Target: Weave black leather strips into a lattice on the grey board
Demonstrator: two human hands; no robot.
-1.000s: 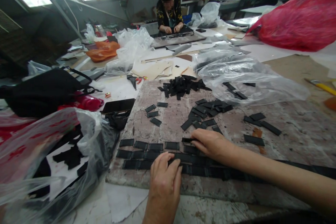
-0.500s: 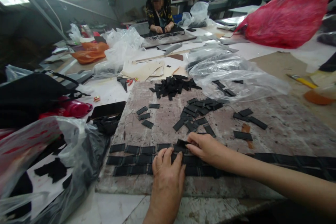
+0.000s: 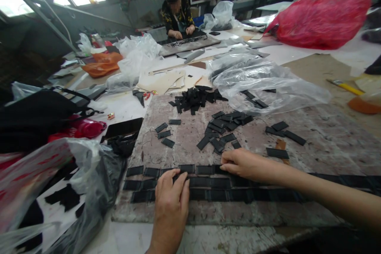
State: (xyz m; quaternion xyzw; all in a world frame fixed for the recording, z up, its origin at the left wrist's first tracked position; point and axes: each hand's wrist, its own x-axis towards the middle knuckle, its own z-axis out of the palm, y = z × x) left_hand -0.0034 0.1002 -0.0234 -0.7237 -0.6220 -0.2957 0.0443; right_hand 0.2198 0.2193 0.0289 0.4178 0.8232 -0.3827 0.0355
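Several small black rectangular strips lie in rows along the front of a worn, stained board (image 3: 166,216). My left hand (image 3: 171,204) rests across the rows with its fingers a little apart, holding nothing that I can see. At the back row, my right hand (image 3: 242,163) has thumb and forefinger pinched at a black strip (image 3: 218,170), which lies beside another laid strip (image 3: 204,170). Behind the right hand is a loose heap of similar strips (image 3: 222,125). Farther back sits a pile of black scraps (image 3: 196,98).
A clear plastic bag (image 3: 268,83) covers part of the board's back edge. To the left are an open bag of black scraps (image 3: 98,166), a dark phone-like slab (image 3: 123,127) and a black bag (image 3: 35,115). Across the table a person (image 3: 177,16) works; a red bag (image 3: 321,20) stands right.
The strip earlier raised between my right fingers now lies flat in the back row. My right hand has shifted right along that row, and my left hand has slid left.
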